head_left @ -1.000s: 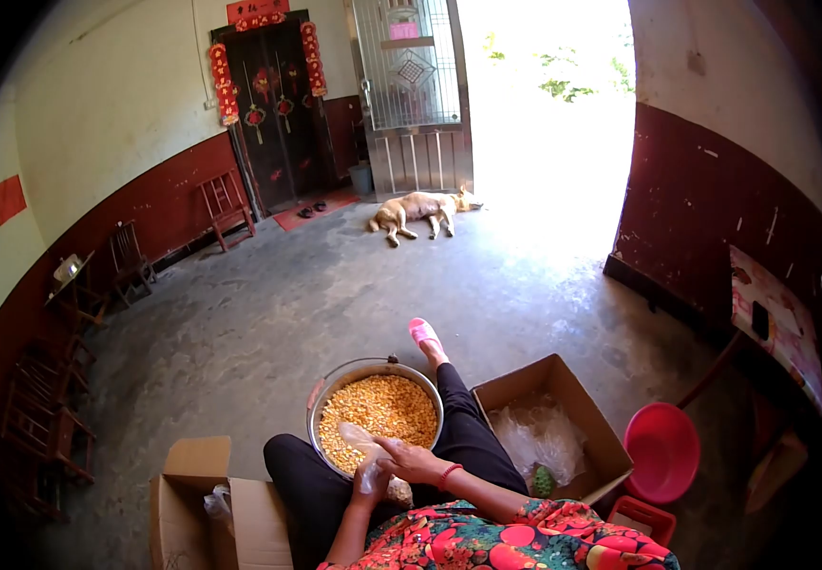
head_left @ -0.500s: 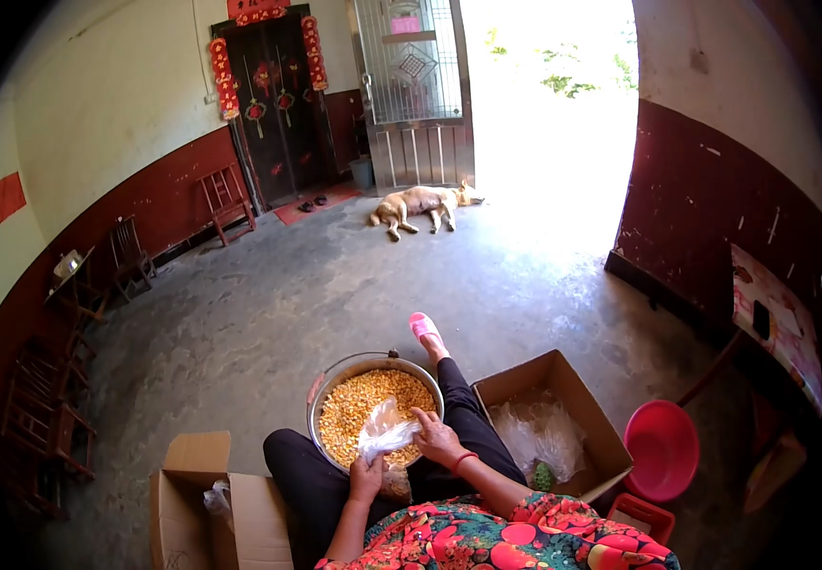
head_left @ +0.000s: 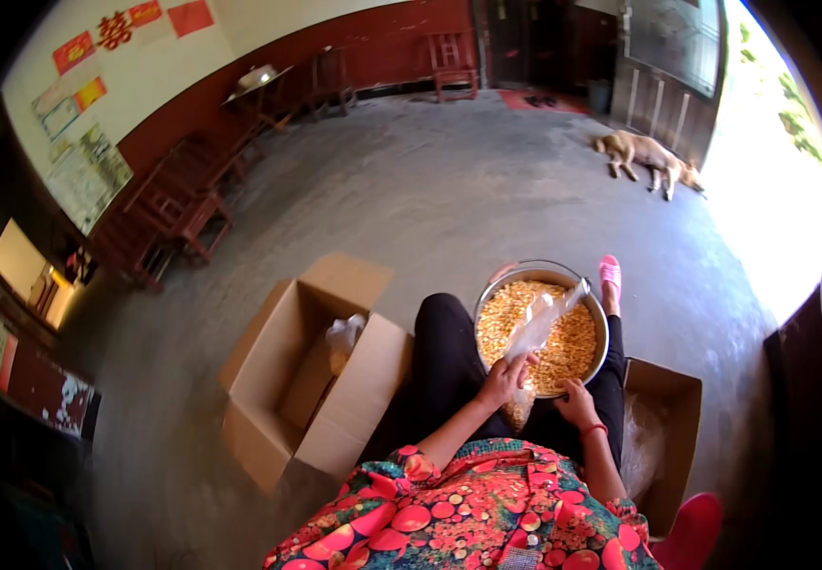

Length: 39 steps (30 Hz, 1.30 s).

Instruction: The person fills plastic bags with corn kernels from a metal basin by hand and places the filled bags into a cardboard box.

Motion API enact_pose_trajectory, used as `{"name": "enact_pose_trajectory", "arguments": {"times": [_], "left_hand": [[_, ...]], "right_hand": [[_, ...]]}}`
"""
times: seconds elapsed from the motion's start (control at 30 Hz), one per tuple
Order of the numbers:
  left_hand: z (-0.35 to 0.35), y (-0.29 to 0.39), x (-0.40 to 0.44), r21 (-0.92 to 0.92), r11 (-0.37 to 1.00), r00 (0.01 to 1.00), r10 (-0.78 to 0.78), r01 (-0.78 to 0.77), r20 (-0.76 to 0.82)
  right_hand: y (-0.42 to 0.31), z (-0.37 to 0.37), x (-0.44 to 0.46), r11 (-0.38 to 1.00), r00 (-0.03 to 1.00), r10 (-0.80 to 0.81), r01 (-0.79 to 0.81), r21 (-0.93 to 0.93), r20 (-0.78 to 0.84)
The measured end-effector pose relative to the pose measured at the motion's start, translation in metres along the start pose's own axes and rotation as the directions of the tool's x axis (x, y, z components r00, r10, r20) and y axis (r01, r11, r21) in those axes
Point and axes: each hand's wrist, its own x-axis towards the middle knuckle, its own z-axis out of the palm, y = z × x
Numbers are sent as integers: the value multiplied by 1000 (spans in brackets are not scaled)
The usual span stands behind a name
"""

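One bag (head_left: 531, 332), corn in its lower end, slants over the near rim of the pail (head_left: 553, 275). The left hand (head_left: 506, 382) has its grip closed on the bag's middle; the right hand (head_left: 577, 405) is at the rim, grip unclear. The step looks like handling the loose top; next calls for a steady hold. Fingers partly hide the bag; the right carton (head_left: 674, 408) is dim.

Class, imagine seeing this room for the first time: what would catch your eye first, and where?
Probably the round metal bucket of yellow-orange kernels between the seated person's black-trousered legs, with a clear plastic bag held partly over it in the left hand. Next might come the red-and-green patterned shirt at the bottom, then the tan dog lying by the open metal-and-glass door at upper right.
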Motion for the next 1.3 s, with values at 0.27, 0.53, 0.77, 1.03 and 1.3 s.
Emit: {"name": "enact_pose_trajectory", "arguments": {"times": [0.27,0.53,0.77,1.03,1.3], "left_hand": [[-6,109,-2,-31,980,969,187,-195,-160],[-89,227,-37,-43,925,846,326,-377,-422],[-177,250,-80,349,912,692,394,-214,-604],[-314,210,-66,703,676,644,440,221,-626],[-352,71,-39,319,915,874,-69,247,-481]], "right_hand": [[-2,-4,1,998,998,-48,46,44,32],[-1,-4,1,997,998,-67,66,35,16],[-4,-5,1,999,999,-34,33,41,29],[1,1,0,1000,999,13,-13,-20,30],[2,2,-2,999,996,42,-42,-8,76]]}}
